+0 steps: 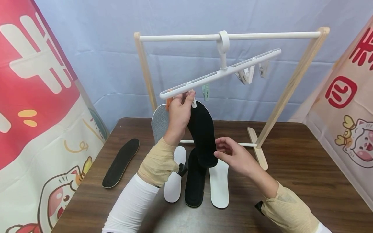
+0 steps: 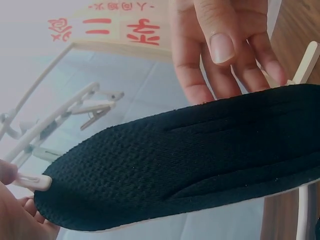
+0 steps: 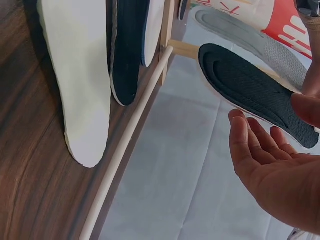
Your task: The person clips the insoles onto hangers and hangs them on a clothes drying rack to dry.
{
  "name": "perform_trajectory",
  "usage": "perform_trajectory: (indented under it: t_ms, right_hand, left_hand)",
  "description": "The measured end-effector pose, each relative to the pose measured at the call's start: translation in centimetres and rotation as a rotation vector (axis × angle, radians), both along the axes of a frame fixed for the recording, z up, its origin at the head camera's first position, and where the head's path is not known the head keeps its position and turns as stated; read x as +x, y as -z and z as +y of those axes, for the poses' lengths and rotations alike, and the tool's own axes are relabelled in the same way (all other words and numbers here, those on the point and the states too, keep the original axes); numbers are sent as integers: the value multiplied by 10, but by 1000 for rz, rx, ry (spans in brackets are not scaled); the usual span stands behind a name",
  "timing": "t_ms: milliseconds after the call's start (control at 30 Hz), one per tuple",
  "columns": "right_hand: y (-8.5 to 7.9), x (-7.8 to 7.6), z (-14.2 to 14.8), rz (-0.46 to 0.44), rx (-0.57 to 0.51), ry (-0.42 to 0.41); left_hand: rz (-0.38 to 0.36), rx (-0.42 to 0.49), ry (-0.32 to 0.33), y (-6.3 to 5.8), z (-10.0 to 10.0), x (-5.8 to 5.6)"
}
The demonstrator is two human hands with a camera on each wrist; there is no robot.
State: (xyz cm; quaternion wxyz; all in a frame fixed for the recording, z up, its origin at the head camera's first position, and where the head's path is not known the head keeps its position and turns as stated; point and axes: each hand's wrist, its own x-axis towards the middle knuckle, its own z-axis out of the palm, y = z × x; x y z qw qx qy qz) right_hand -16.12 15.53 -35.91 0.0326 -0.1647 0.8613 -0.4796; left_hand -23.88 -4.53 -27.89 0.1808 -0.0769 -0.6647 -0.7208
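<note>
A black insole [image 1: 203,129] hangs below the low left end of a white clip hanger [image 1: 201,81]. At its top edge my left hand [image 1: 179,115] pinches a white clothespin [image 2: 34,181], whose tip overlaps the insole. My right hand [image 1: 235,158] is beside the insole's lower end, fingers loosely bent and fingertips right at the edge; in the right wrist view its palm faces up. Left of it, partly hidden behind my left hand, a grey insole [image 1: 159,122] hangs under an orange clothespin [image 1: 168,103].
The hanger tilts on a white rod [image 1: 271,35] of a wooden rack [image 1: 294,87]. Green [image 1: 206,92] and white clothespins [image 1: 247,75] dangle from it. On the table [image 1: 291,194] lie a black insole [image 1: 120,163], white insoles [image 1: 219,187] and another black one [image 1: 194,191].
</note>
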Motion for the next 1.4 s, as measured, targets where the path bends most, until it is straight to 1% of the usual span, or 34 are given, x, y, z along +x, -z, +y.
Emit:
perform_trajectory:
  t_ms: [300,533,600,767,967,1100,1233,1333,1400]
  right_hand:
    - [8,0,5,30,36,31]
    - [9,3,8,17,53,48]
    - [10,3,9,20,54,48]
    - [14,4,13,42,53,54]
    - [16,6,18,46,36,54]
    - [18,7,22,35,44,56]
    - [20,7,26,26,71,62]
    - [22,7,27,18,76,65]
    - [23,7,28,12,85,71]
  left_hand:
    - [-14,-15,8,2,0,2]
    - [-1,-3,21,4,-1,4]
    - [8,5,31,4,-2,5]
    - [26,-16,65,6,-3,7]
    - [59,-85,89,12,-6,11]
    - [59,-159,61,19,-9,13]
    - [47,-272,15,24,-11,14]
    - [39,-330,4,28,-13,16]
    - [29,-353,5,31,-14,17]
